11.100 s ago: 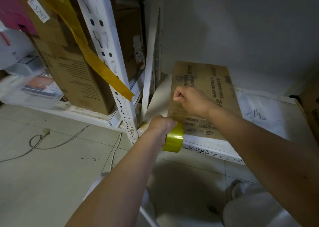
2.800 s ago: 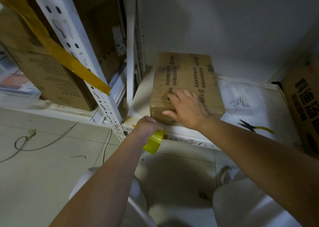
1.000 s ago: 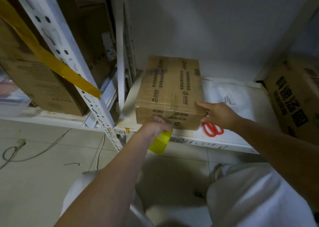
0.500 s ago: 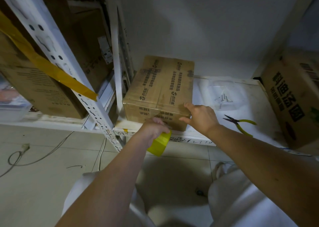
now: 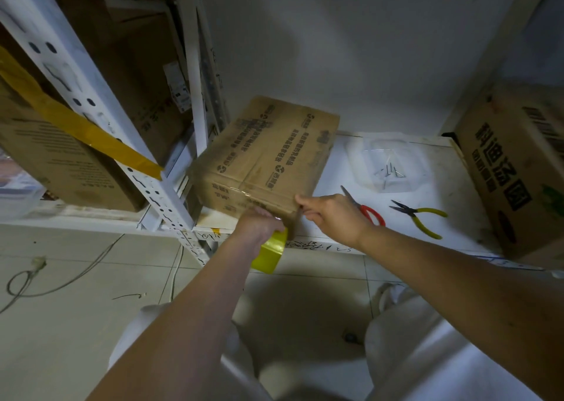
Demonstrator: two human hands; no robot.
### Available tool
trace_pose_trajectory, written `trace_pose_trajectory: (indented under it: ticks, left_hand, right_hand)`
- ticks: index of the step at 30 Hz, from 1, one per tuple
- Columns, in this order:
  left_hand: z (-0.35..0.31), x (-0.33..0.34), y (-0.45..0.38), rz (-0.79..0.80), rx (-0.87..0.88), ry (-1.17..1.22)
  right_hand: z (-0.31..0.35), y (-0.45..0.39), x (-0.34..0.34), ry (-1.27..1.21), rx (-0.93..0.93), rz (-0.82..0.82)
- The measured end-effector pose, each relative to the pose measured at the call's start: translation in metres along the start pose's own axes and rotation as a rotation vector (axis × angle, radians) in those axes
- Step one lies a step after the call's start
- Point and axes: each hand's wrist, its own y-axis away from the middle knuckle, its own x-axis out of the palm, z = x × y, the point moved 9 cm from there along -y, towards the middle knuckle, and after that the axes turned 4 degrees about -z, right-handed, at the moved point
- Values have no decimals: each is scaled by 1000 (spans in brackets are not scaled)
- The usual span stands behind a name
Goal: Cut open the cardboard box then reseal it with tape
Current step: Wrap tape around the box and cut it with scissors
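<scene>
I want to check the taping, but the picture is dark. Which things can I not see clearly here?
- Head view: the left hand covers most of the yellow tape roll, and its fingers are hidden.
- Print on the cardboard box is blurred and unreadable.
- The right hand hides part of the red scissors.
- Small metal pieces in the clear tray are too small to identify.

Chinese print on cardboard box (image 5: 268,153), blurred, unreadable

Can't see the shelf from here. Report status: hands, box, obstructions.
Left hand grips tape roll at box front. Right hand on cardboard box near corner. Scissors, pliers right of box, clear.
</scene>
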Motion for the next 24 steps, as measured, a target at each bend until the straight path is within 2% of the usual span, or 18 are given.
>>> trace_pose_trajectory:
  ticks: [4, 7, 11, 14, 18, 24]
  left_hand:
    - [16, -31, -6, -119, -42, 16]
    - [28, -49, -7, -177, -74, 3]
    - [33, -54, -5, -162, -95, 8]
    - [32, -53, -3, -150, -84, 17]
    - [29, -49, -4, -131, -76, 20]
    - [27, -42, -3, -100, -95, 25]
  right_hand:
    - [29, -11, 16, -72, -26, 77]
    - [36, -27, -3, 143, -103, -11]
    - [43, -47, -10, 398, -189, 8]
    - [53, -52, 1, 430, -268, 62]
    - [59, -55, 5, 470, -333, 57]
    - [58, -58, 3, 426, -349, 72]
